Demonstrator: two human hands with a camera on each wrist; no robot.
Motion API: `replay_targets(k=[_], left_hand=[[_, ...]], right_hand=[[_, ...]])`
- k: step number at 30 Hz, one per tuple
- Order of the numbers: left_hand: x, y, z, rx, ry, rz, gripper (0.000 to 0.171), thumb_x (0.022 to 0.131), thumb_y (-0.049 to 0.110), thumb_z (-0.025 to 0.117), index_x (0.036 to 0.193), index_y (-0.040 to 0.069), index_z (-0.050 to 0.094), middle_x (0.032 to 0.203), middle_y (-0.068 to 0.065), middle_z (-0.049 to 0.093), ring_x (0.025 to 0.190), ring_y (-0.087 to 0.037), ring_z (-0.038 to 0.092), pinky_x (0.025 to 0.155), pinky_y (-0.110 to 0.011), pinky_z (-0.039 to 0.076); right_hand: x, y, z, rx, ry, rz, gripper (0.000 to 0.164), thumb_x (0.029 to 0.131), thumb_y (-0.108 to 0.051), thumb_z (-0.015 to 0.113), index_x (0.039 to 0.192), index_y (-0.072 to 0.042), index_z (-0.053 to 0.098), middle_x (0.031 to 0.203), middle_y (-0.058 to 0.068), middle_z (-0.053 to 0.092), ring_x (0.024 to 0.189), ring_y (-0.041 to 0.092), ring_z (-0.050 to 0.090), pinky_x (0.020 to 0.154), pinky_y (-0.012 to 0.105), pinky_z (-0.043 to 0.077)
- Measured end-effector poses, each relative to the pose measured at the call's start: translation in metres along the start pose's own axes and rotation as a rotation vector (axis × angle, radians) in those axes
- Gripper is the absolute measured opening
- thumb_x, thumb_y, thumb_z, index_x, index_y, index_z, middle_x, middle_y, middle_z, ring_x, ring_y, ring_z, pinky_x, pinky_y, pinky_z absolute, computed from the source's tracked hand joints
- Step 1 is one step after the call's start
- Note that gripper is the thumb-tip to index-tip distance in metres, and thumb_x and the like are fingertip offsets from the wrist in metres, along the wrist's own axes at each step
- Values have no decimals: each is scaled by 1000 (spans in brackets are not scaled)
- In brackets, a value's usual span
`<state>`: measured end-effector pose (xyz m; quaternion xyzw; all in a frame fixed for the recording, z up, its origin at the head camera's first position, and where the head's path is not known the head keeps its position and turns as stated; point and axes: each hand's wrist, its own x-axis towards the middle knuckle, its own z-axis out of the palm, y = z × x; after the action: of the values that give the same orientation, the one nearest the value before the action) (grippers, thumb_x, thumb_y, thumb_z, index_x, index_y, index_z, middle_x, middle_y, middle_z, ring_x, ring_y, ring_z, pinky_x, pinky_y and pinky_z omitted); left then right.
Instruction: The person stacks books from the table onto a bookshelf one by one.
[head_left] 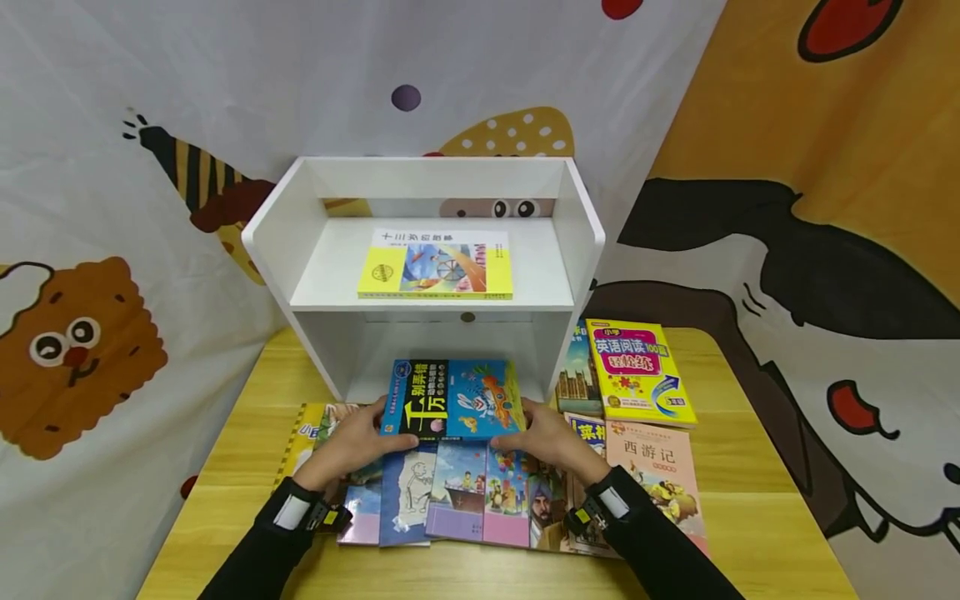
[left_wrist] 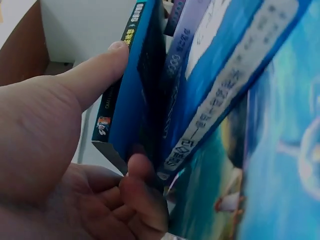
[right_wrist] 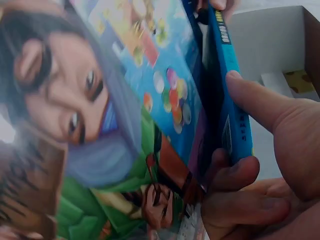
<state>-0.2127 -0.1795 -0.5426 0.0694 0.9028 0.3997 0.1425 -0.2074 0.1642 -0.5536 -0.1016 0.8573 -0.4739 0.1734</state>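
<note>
A blue-and-black paperback book (head_left: pixel 453 400) lettered 千万 and 别弄错, with a rabbit on its cover, is held by both ends just in front of the lower compartment of a white two-tier bookshelf (head_left: pixel 435 307). The left hand (head_left: pixel 356 446) grips one end, thumb against the edge and fingers curled beneath; the right hand (head_left: pixel 551 437) pinches the other end in the same way, the gap in each grasp narrowed to the book's thickness. On the upper tier lies a yellow-and-white book (head_left: pixel 438 283), its title beginning 十三. At right, a bright yellow workbook (head_left: pixel 637 371) reads 小学, 英语阅读100 and 轻松练, overlapping a book with a castle-like building (head_left: pixel 577 375) on its cover; below it, a pale pink book (head_left: pixel 656 475) is titled 西游记. Beneath the hands spreads an overlapping row of picture-covered books (head_left: pixel 455 492), one showing a ship. All rest on a yellow wood-grain table (head_left: pixel 757 508), before a pale fabric backdrop (head_left: pixel 262 75) printed with cartoon characters, including a brown biscuit-shaped face (head_left: pixel 82 358).
</note>
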Motion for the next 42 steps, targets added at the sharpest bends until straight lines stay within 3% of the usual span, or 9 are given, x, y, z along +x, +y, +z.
replay_targets(k=[3,5,11,15,18,22,31,34,42], left_hand=[[4,0,-1,47,24,-9,101,65,66,72,146,20,32,96,-2,67,69,-13,62,65,-34,53],[6,0,-3,97,44,0,97,65,68,71,142,20,39,98,-1,65,73,-14,60,66,-35,51],[13,-1,-7,332,128,46,100,63,78,64,135,10,49,103,-8,53,86,-24,48,71,-42,43],[19,-5,-8,433,202,118,101,64,78,63,133,5,51,125,-18,49,112,-36,40,90,-56,34],[24,-6,-9,450,234,184,95,68,73,64,133,4,51,134,-21,47,124,-41,34,100,-61,26],[30,-6,-8,432,205,219,91,75,66,64,138,4,44,135,-21,48,125,-38,38,103,-60,28],[40,-11,-2,392,182,166,100,80,64,60,148,3,21,150,-27,25,137,-44,19,109,-63,17],[44,-12,-1,372,187,159,99,80,64,59,148,3,21,149,-28,25,136,-44,19,109,-63,15],[51,-12,-2,375,202,90,98,81,66,58,146,-1,27,146,-29,32,133,-47,25,109,-61,19]], right_hand=[[2,-2,1,-67,38,30,77,73,-56,72,138,-28,43,99,5,63,56,26,58,46,39,45],[4,-5,2,-118,67,50,81,70,-61,72,138,-25,45,100,6,64,58,25,58,47,39,46],[13,-10,5,-410,189,90,111,61,-76,67,141,-5,40,125,12,45,98,23,45,75,38,46],[20,-8,7,-511,229,75,110,60,-80,64,140,-6,43,122,12,43,108,28,37,87,45,39],[24,-6,9,-512,252,39,105,63,-78,64,140,-9,44,126,13,44,113,29,37,93,49,37],[28,-4,11,-471,264,4,99,69,-72,64,142,-9,40,137,15,42,123,30,39,95,49,42],[38,-5,14,-412,278,-78,90,79,-56,66,147,-10,29,145,16,36,128,30,37,98,49,41],[42,-4,14,-408,278,-67,89,81,-55,65,148,-10,27,148,16,33,131,30,35,100,50,40],[54,-2,12,-400,327,-37,84,77,-59,67,141,-10,43,139,14,44,118,28,46,94,47,44]])
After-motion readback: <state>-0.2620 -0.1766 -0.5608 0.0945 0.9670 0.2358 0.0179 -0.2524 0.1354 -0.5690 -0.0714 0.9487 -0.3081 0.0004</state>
